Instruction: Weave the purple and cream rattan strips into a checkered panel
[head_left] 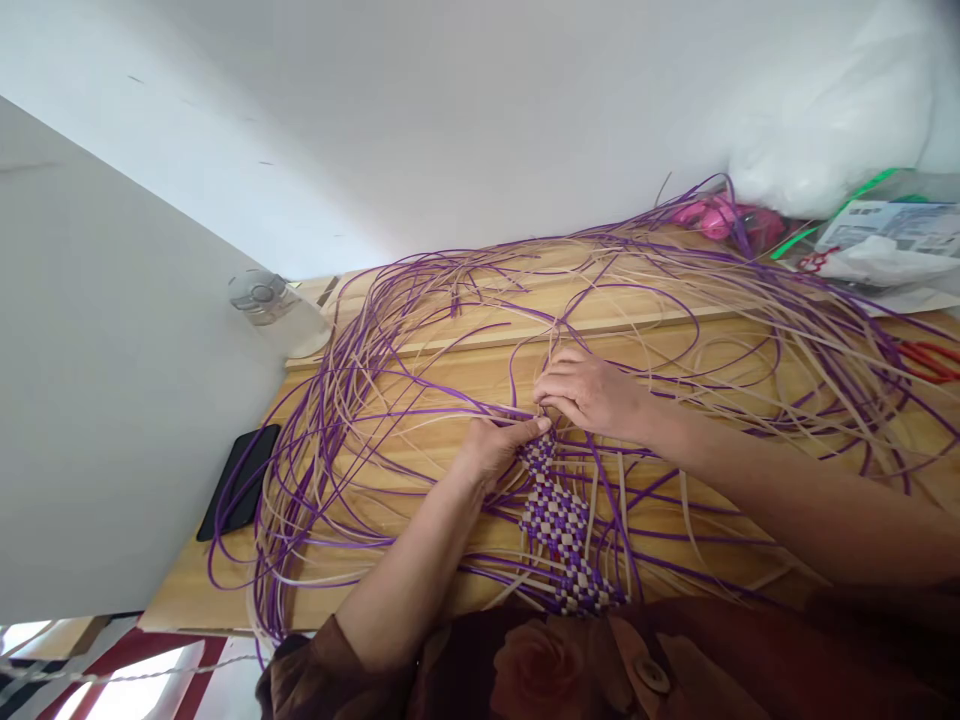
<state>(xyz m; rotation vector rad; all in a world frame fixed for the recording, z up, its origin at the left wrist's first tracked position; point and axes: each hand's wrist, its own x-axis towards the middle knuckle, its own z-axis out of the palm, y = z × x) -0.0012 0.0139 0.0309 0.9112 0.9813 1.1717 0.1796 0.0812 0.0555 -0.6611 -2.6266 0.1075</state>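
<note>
A woven piece [556,515] in a purple and beige check pattern lies in front of my body, with long loose purple and beige strands [360,340] spreading from it to both sides. My left hand [501,446] is closed on the far end of the weave, its thumb pressed on top near the strands. Just beyond and to the right, my right hand [581,392] has its fingers pinched together around thin strands at that same end. The fingertips of both hands are close together.
A black phone [240,480] lies at the left edge of the wooden table [187,590]. Behind it stands a clear bottle [281,312]. At the back right are a pink item [709,215], plastic bags and papers [892,235]. Red-handled scissors [930,360] lie at the right.
</note>
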